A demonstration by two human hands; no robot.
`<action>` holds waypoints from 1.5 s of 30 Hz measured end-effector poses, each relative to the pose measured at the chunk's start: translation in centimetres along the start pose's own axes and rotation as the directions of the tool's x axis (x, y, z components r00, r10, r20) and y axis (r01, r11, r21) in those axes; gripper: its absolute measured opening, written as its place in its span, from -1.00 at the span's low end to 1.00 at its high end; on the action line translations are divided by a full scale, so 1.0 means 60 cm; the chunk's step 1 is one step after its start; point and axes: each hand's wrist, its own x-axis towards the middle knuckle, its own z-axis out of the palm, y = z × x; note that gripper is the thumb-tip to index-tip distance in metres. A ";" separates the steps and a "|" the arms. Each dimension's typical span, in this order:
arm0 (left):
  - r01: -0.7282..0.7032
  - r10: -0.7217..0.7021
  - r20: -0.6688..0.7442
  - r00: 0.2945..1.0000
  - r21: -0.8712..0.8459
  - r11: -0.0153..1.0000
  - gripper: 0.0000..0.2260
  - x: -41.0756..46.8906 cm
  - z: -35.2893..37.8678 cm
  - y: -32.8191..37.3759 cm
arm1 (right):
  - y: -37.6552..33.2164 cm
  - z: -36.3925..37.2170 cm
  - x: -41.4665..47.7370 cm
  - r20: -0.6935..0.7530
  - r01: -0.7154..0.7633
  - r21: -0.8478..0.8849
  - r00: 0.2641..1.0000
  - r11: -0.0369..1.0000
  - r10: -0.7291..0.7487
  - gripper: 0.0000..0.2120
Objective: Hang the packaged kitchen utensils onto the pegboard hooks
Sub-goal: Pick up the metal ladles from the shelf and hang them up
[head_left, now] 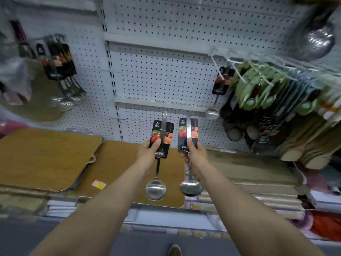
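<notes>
I hold two packaged steel ladles upright in front of the white pegboard (162, 80). My left hand (148, 151) grips the left ladle (156, 189) by its black printed card. My right hand (195, 154) grips the right ladle (191, 187) the same way, its card (188, 132) beside the other. Both bowls hang below my hands. Up to the right, a row of white hooks (238, 66) juts from the board, and one identical packaged ladle (222, 82) hangs on the leftmost one.
Green-carded utensils (258, 89) and wooden spoons fill the hooks further right. Several slotted ladles (62, 78) hang at the left. Wooden cutting boards (46, 156) lie on the shelf below, and a large strainer (317, 41) hangs at top right.
</notes>
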 end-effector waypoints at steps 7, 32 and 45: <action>-0.065 0.065 -0.003 0.998 -0.056 0.996 -0.82 -0.081 0.066 0.079 | -0.091 -0.093 -0.076 -0.078 0.127 0.124 0.990 0.984 -0.118 -0.76; -0.145 0.146 -0.006 0.989 -0.186 0.972 -0.86 -0.040 0.309 0.149 | -0.158 -0.264 0.115 0.017 0.239 0.013 0.971 0.971 -0.240 -0.74; -0.135 0.138 0.013 0.990 -0.139 0.981 -0.82 0.011 0.346 0.139 | -0.216 -0.238 0.245 0.036 0.220 -0.140 0.976 0.966 -0.217 -0.42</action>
